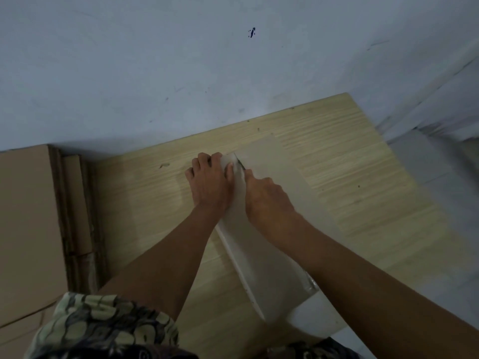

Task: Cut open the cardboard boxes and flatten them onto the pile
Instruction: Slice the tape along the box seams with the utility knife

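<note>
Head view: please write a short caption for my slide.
Left hand steadies a grey cardboard box on the wooden table while the right hand cuts with a blade.

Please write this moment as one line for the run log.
step: cutting box | left hand: holds box end | right hand: grips cutter at seam | pile: left side of table
</note>
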{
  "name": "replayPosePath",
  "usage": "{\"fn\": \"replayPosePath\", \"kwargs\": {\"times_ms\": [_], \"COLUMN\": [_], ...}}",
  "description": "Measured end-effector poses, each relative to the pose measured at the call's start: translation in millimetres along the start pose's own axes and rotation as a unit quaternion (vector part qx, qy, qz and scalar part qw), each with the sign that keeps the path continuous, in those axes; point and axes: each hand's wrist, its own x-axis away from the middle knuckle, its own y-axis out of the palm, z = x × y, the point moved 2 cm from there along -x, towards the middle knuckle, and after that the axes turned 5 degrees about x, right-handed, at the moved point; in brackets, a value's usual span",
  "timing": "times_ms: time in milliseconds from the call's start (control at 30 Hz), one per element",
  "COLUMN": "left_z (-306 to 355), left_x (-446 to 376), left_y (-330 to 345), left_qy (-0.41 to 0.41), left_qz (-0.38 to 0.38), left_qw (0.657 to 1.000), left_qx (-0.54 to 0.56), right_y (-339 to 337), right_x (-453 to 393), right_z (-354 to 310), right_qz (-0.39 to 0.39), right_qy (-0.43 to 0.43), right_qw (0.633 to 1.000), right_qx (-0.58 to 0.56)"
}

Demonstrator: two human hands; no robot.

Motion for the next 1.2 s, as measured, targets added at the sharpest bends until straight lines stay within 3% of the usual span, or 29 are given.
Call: {"fn": "replayPosePath", "kwargs": {"times_ms": [200, 367, 900, 1200], "left_z": [-0.1, -1.4, -1.4, 3.7], "left_x": [-0.6, -2.5, -8.3, 35.7], "left_y": [0.9, 1.8, -1.4, 20.9], "left_qy": [0.009, 0.002, 0.034, 0.05], "left_qz": [0.008, -0.005, 0.005, -0.064], "left_qw": [1.0, 1.0, 0.999, 0.993], "left_qx": [0.006, 0.006, 0.011, -0.085], "right_y": [11.2, 8.5, -2.3, 5.6], "right_x": [1.3, 4.9, 0.7, 9.7], "right_z": [11.2, 12.2, 15.1, 10.2], "right_qz": [-0.008, 0.001, -0.013, -0.011], "right_qy": [0.042, 0.009, 0.025, 0.012], "right_qw": [0.999, 1.0, 1.0, 1.0], "right_qx": [-0.009, 0.007, -0.006, 0.019]}}
